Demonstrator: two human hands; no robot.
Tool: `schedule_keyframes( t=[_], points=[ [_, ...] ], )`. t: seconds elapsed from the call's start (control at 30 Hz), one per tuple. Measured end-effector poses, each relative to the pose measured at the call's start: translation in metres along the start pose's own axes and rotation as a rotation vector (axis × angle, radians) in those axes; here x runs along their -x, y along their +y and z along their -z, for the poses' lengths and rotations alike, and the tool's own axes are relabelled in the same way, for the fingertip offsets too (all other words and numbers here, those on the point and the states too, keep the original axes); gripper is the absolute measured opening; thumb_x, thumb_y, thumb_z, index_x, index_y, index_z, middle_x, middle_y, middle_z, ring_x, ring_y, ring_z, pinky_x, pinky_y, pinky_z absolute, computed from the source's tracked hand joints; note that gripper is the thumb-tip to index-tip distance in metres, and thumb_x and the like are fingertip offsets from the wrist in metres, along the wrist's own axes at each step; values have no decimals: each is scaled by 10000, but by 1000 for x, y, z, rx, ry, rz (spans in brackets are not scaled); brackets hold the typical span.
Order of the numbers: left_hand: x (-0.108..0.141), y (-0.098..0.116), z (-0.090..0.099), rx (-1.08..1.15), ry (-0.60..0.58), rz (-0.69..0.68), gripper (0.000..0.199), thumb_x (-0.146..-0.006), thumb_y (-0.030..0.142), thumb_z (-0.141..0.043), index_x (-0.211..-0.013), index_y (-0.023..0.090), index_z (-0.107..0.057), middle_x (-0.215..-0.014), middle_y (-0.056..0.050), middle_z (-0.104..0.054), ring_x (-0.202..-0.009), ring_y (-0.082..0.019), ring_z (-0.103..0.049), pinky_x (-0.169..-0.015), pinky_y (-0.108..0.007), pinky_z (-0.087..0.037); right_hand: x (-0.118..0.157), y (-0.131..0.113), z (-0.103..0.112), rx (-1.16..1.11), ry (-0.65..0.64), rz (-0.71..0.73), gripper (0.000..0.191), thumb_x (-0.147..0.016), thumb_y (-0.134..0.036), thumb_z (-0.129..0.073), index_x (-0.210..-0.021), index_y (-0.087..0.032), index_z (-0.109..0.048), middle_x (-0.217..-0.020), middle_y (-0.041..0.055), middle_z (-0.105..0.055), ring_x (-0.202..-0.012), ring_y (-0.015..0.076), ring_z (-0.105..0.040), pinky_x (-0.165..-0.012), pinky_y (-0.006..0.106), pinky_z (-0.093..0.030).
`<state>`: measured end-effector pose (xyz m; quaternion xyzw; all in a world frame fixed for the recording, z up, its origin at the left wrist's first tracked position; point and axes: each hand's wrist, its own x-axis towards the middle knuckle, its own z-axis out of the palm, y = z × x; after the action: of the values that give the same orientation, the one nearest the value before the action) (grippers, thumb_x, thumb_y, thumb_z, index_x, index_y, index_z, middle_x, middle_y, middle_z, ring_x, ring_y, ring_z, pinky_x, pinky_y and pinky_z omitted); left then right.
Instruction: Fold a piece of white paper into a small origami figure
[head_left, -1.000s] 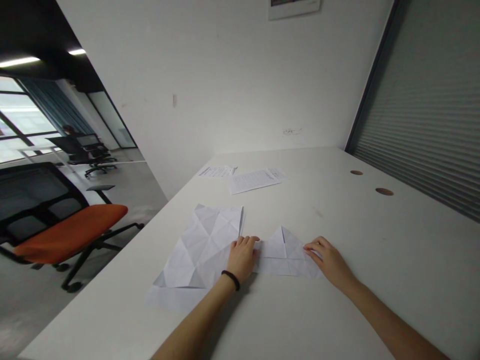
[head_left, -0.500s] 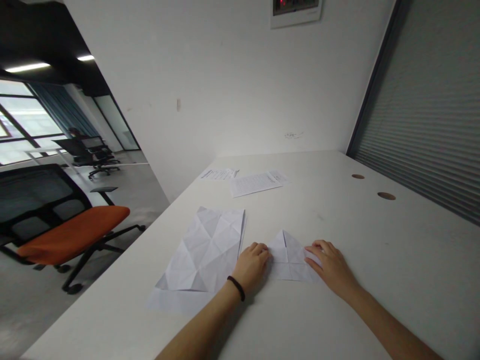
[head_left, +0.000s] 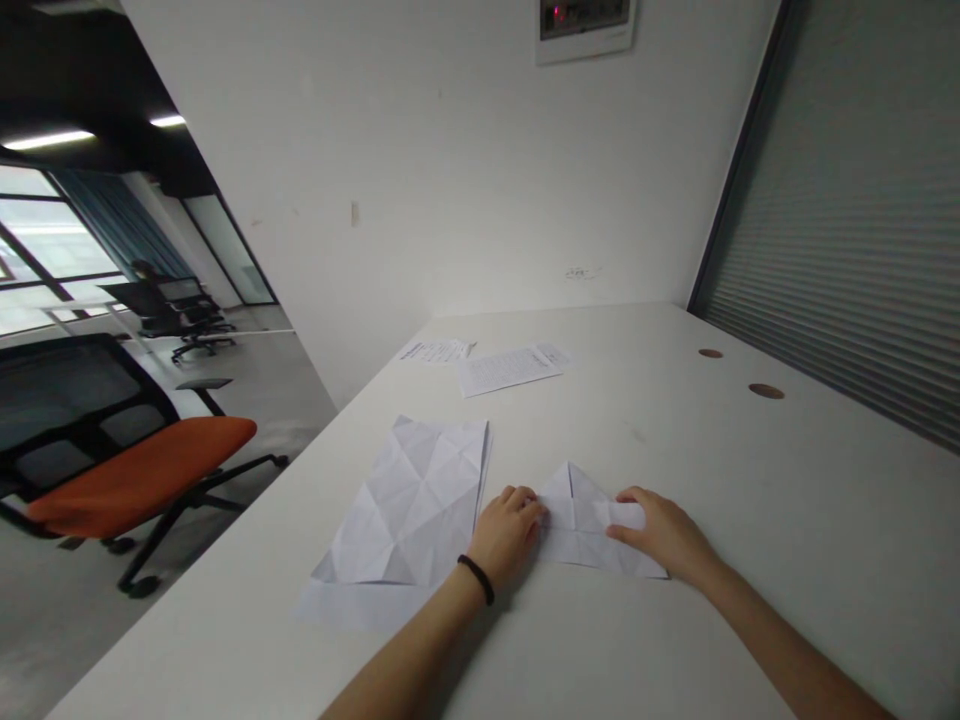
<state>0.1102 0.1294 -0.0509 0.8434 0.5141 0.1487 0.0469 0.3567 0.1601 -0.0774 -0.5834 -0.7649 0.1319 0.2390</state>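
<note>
A folded sheet of white paper (head_left: 574,545) with a pointed top lies on the white table before me. My left hand (head_left: 508,525), a dark band at its wrist, is closed with curled fingers on the paper's left edge. My right hand (head_left: 664,535) is at the right side, thumb and fingers gripping a raised flap of the same paper. The fingertips of the left hand are partly hidden. Left of my hands lies a larger creased sheet (head_left: 420,500) on top of other white sheets.
Printed sheets (head_left: 510,370) lie farther back on the table (head_left: 600,650). Two round holes (head_left: 766,391) are cut near its right side, by a blind-covered glass panel (head_left: 840,220). An orange-seated chair (head_left: 150,470) stands on the floor at left. A person (head_left: 142,270) sits in the far background.
My right hand has shifted slightly right, its thumb and fingers farther apart around the flap. The paper's lower right corner now shows. My left hand stays on the left edge.
</note>
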Motion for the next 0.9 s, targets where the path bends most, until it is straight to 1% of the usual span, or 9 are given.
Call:
schedule_keyframes(
  t=[0.23,0.33,0.4,0.5,0.57,0.67,0.77,0.83,0.9],
  points=[
    [2,0,-2,12,72,14,310,-766,76,-499,-1007,260,-561,-1097,-13,-523,-1010,-192,-461,-853,-335,-408,4,-3,5,-207,56,11,149,-663,-283,-556,-801,-232,-574,-826,33,-656,-752,210,-613,-674,320,-471],
    [2,0,-2,30,124,8,352,-765,139,-532,-1096,255,-500,-1162,-34,-484,-1061,-209,-431,-880,-354,-399,4,-4,6,-360,54,-8,241,-666,-233,-511,-904,-222,-550,-848,23,-651,-754,195,-612,-685,314,-472],
    [2,2,0,41,169,13,481,-764,186,-549,-1215,238,-392,-1233,-58,-435,-1112,-219,-396,-920,-370,-377,1,-4,6,-464,80,-47,349,-667,-249,-527,-1013,-206,-510,-800,19,-650,-693,187,-614,-638,309,-479],
    [-2,11,7,29,237,3,647,-760,216,-560,-1316,226,-228,-1336,-78,-333,-1168,-232,-351,-961,-384,-344,-5,-4,5,-669,176,-144,493,-673,-320,-566,-1123,-179,-422,-744,29,-658,-626,193,-623,-576,314,-491],
    [-9,20,15,9,245,-24,673,-768,229,-556,-1330,244,-187,-1378,-78,-275,-1142,-235,-388,-943,-381,-364,-9,-8,9,-746,270,-198,505,-661,-359,-593,-1098,-164,-433,-775,61,-668,-641,206,-634,-578,323,-503],
    [-22,37,29,9,236,-73,726,-774,264,-556,-1352,262,-116,-1404,-79,-235,-1043,-227,-482,-873,-364,-424,-10,-24,24,-609,490,-192,367,-675,-382,-599,-957,-161,-520,-807,85,-657,-666,209,-629,-592,323,-510],
    [-35,51,39,72,268,-116,797,-770,346,-562,-1365,256,-40,-1417,-92,-203,-972,-217,-539,-751,-319,-488,1,-50,43,-307,726,35,180,-734,-308,-578,-868,-189,-561,-784,66,-644,-684,194,-616,-642,325,-511],
    [-38,55,41,133,299,-191,732,-791,386,-530,-1359,269,-84,-1392,-89,-259,-931,-194,-562,-704,-291,-498,11,-66,50,-173,755,377,114,-749,-190,-571,-860,-217,-571,-812,58,-649,-765,186,-618,-726,325,-505],
    [-36,54,41,213,345,-294,598,-806,432,-497,-1318,261,-238,-1298,-87,-387,-940,-187,-556,-733,-286,-487,21,-73,51,-128,724,707,253,-739,-95,-567,-957,-222,-562,-830,44,-657,-795,172,-620,-721,307,-515]
  ],
)
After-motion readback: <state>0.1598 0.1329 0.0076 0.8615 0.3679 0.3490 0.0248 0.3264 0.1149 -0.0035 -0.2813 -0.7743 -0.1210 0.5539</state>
